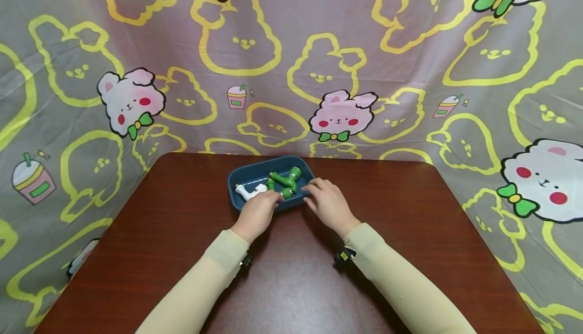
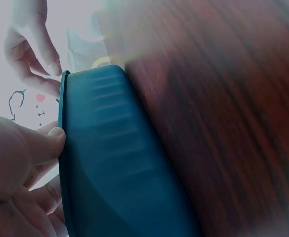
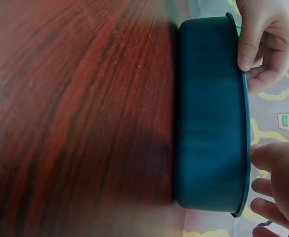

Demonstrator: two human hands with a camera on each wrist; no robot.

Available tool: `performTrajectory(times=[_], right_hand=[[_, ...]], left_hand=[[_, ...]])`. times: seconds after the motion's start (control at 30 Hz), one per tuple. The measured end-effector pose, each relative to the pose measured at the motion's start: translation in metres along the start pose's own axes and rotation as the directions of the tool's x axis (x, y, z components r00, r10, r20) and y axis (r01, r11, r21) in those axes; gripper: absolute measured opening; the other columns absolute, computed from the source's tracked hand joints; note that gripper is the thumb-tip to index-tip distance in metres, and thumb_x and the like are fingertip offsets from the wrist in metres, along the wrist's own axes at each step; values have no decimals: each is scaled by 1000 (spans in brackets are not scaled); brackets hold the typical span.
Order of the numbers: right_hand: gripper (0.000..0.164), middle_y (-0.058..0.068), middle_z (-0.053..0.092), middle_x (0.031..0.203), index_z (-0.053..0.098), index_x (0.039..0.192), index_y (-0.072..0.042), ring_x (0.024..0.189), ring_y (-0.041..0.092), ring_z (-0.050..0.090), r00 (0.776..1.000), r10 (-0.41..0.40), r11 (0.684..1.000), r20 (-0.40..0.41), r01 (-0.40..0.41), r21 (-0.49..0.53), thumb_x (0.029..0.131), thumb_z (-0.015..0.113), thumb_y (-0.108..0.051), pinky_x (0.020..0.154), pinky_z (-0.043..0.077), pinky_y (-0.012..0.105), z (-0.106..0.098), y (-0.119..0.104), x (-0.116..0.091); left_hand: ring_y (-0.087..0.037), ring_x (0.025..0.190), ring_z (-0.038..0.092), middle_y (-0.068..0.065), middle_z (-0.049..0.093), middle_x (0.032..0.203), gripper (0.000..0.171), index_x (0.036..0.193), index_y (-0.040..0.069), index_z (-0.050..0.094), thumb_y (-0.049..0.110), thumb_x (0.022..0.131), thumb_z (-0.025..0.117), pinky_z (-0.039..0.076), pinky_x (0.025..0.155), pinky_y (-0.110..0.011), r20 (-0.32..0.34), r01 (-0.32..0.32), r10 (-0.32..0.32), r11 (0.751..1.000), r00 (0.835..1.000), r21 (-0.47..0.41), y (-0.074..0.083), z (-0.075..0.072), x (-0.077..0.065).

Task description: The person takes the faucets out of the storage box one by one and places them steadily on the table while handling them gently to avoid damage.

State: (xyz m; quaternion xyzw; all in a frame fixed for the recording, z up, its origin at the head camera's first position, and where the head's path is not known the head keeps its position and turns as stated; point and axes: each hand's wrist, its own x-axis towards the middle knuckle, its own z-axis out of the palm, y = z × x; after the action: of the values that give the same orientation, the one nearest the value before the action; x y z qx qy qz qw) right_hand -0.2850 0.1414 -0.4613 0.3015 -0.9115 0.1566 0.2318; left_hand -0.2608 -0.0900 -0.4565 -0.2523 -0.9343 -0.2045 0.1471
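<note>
Nearest the viewer, two pale yellow sleeves (image 1: 196,283) reach forward over a reddish-brown, wood-grained table (image 1: 291,283), a small dark wrist device (image 1: 344,256) on the inner side of each cuff. Beyond the cuffs, the left hand (image 1: 257,214) lies across the near side of a dark blue tray (image 1: 243,168); both wrist views show its thumb against the outer side of the rim, the other fingers lying partly hidden on the inner side, so whether this grip pinches the rim or a piece within cannot be told. The right hand (image 1: 330,203) is at the tray's right end, its grip loose and spread: the thumb reaches the rim, while the remaining fingers stand apart from one another and enclose nothing. The tray sits upright on the far part of the table, turned slightly, its wall faintly ribbed in the left wrist view. Inside it, a white fitting (image 1: 246,194) occupies the left portion; green fittings (image 1: 290,181) with brass-coloured ends lie to its right, the nearer of them just beside the left fingertips. Behind the table's far edge hangs a grey-pink cloth (image 1: 273,25) printed with yellow outlined figures, white rabbit heads wearing green bows, and lidded cups with straws.
</note>
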Motion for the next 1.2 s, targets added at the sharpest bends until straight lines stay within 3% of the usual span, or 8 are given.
performTrajectory(times=[0.4, 0.87, 1.2], right_hand=[[16, 5, 70, 110, 77, 110, -14, 101, 27, 65, 1000, -23, 1000, 2, 23, 5, 93, 78, -16, 91, 55, 48, 3, 1, -3], [8, 0, 70, 98, 78, 102, -16, 98, 24, 64, 1000, -22, 999, -7, 22, -23, 94, 77, -18, 88, 55, 45, 4, 3, -6], [6, -1, 70, 97, 77, 100, -17, 97, 24, 65, 999, -29, 999, -19, 28, -17, 95, 76, -19, 88, 55, 44, 4, 3, -7]], left_hand=[[-27, 98, 73, -8, 75, 105, 16, 108, 8, 74, 0, 94, 71, 59, 86, -42, -13, -23, 23, 1000, 1000, -11, 6, 2, -2], [-26, 104, 71, -8, 74, 109, 18, 113, 7, 74, 2, 96, 69, 57, 93, -42, 32, -13, 14, 999, 999, -40, 7, -1, -3], [-25, 97, 72, -7, 73, 103, 13, 107, 8, 75, 4, 95, 72, 58, 88, -40, -9, 1, -1, 999, 1000, -38, 3, -2, -11]])
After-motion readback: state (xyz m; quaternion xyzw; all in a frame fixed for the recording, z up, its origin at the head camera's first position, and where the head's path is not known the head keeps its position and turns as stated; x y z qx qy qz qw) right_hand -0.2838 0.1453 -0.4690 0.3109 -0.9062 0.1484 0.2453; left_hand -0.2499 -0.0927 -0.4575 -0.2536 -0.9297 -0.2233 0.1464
